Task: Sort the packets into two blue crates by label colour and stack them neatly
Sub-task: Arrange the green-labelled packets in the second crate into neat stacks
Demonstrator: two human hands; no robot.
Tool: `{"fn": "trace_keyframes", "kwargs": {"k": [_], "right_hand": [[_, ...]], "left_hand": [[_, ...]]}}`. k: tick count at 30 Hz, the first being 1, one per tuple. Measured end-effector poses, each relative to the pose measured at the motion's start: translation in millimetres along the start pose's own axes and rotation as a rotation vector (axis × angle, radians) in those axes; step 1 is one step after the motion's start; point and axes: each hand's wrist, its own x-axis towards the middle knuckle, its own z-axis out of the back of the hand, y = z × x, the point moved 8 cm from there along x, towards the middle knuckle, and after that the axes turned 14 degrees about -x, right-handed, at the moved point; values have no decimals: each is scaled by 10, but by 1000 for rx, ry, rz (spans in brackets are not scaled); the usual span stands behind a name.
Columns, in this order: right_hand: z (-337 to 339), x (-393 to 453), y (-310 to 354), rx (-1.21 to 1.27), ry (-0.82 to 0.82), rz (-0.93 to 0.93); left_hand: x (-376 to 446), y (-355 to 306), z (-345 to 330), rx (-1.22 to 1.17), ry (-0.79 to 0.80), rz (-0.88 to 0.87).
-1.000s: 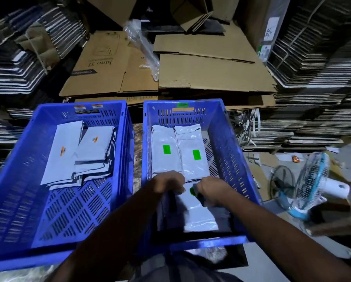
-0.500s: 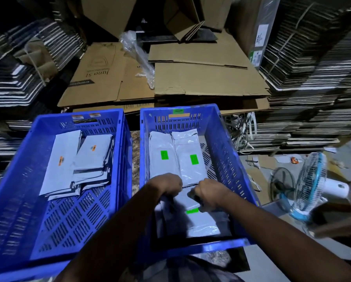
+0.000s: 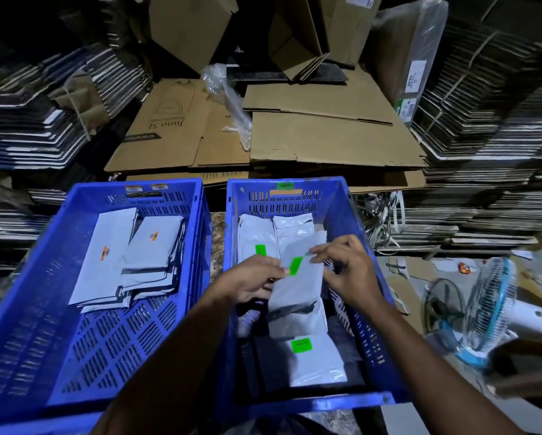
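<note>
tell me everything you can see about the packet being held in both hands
The pale grey plastic mailer packet is flat, rectangular and slightly glossy, with a bright green label near its upper end and a dark band along its lower edge. It is held tilted over the right blue slotted plastic crate, above other green-labelled packets. The left hand grips its left edge by the label; the right hand pinches its upper right corner.

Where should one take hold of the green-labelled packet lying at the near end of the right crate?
Probably at its near short edge, coming from above on the person's side. The packet lies flat in the right crate, with another packet overlapping its far end, while its near end lies bare. A pinch grip there should lift it.
</note>
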Motion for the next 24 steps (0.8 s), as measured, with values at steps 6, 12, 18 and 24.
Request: {"fn": "trace_keyframes", "kwargs": {"k": [6,12,18,24], "right_hand": [[-497,-141,-161,981,225,-743],[-839,-50,-388,689,224,-738],[-1337,118,-449,477,315,-826],[-1764,417,-160,93,476,-617]], "left_hand": [[-23,-375,172,-249,-175,-309],[-116,-927,330,662,-367,-622],[8,-1059,663,1274,-628,-540],[66,-991,776,1121,-673,-517]]}}
